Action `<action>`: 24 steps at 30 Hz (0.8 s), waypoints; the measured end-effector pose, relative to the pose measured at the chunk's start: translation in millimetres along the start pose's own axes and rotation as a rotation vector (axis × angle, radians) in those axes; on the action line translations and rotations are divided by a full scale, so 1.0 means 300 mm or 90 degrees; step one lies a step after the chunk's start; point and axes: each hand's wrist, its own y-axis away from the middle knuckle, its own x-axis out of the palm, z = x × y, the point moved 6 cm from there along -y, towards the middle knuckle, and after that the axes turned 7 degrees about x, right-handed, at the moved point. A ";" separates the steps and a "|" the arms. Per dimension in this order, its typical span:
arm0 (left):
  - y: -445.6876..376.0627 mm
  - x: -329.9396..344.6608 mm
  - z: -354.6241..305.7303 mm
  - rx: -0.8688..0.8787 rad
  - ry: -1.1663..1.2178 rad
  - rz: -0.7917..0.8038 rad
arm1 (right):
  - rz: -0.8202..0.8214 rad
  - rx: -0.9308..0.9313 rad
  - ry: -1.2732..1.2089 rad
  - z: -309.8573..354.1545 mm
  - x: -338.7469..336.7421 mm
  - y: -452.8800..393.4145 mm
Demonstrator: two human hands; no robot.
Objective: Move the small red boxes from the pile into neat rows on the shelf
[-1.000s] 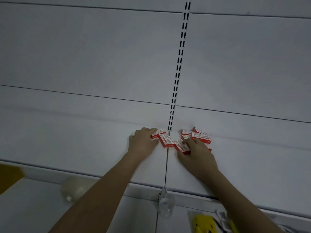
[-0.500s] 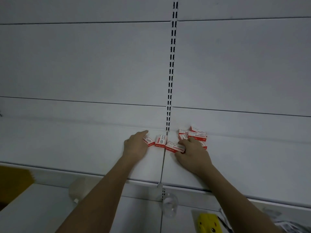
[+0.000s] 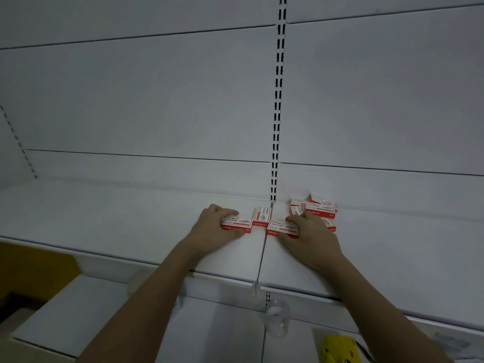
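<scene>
Two hands (image 3: pixel 213 227) (image 3: pixel 311 235) on red boxes (image 3: pixel 237 224)

Dim, flat bluish light — soft shadows, slight blur, wide-angle bowing at edges.

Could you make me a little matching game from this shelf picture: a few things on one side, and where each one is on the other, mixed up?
Things:
1. left hand
2. right hand
3. pile of red boxes
4. yellow object

Places:
A. bottom edge, below the shelf
B. at the back, right of the slotted upright
C. gripping a box left of the shelf seam
D. gripping a box right of the shelf seam

Pairs: 1-C, 2-D, 3-B, 4-A
</scene>
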 end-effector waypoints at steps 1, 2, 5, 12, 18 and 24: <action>0.001 0.000 -0.001 0.002 -0.004 -0.001 | -0.001 -0.003 0.001 0.000 0.000 0.000; 0.001 -0.001 -0.004 0.009 -0.013 -0.005 | 0.001 -0.006 0.000 0.000 -0.001 0.001; 0.003 -0.008 -0.021 0.037 -0.011 -0.026 | 0.007 -0.016 -0.008 0.001 -0.001 0.001; 0.051 -0.054 -0.035 0.039 0.122 -0.125 | 0.005 -0.042 -0.154 0.012 -0.022 0.000; 0.071 -0.055 -0.063 0.055 0.130 -0.130 | -0.040 -0.047 -0.208 0.014 -0.054 0.014; 0.102 -0.082 -0.113 0.024 0.133 -0.082 | -0.022 0.002 -0.168 0.067 -0.126 0.084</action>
